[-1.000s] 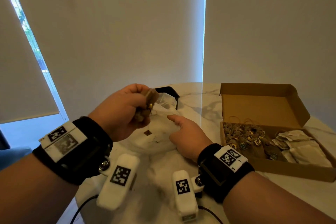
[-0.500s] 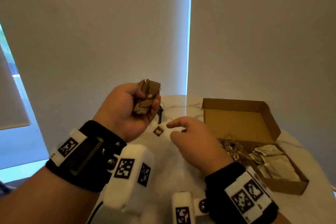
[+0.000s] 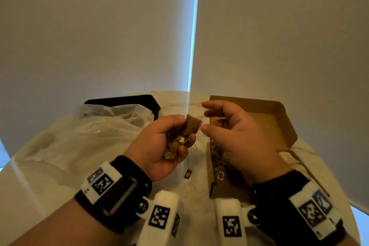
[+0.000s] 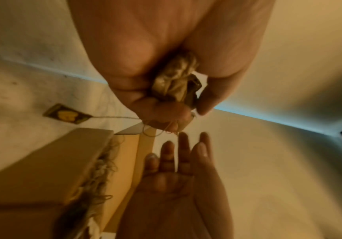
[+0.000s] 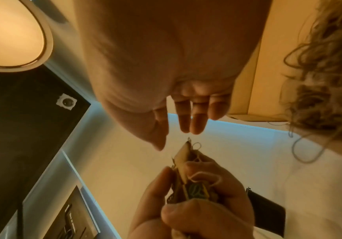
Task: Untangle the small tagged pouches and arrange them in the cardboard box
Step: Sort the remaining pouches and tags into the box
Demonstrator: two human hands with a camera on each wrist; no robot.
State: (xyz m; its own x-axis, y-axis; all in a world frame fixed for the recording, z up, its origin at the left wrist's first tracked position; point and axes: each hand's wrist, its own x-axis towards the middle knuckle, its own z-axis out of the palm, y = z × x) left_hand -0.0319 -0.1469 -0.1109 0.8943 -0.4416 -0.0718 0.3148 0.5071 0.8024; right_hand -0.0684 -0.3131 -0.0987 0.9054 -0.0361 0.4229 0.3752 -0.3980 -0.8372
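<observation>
Where table (image 3: 119, 166) shows: box wall (image 3: 210, 168).

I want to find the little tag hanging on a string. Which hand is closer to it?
Left. The dangling tag hangs on its string just below the left hand, which grips the pouch bundle. The right hand is open, up and off to its right.

1. No words, brand names or numbers are showing legibly anywhere.
2. A yellow heart sign is showing on a dark tag (image 3: 181, 139) in the bunch of pouches (image 3: 179, 142).
3. A yellowish mark, too blurred to tell, is showing on a tag dangling on a string (image 4: 66, 116).
4. Black-and-white square code markers (image 3: 102, 183) are showing on the wristbands and wrist cameras.
</observation>
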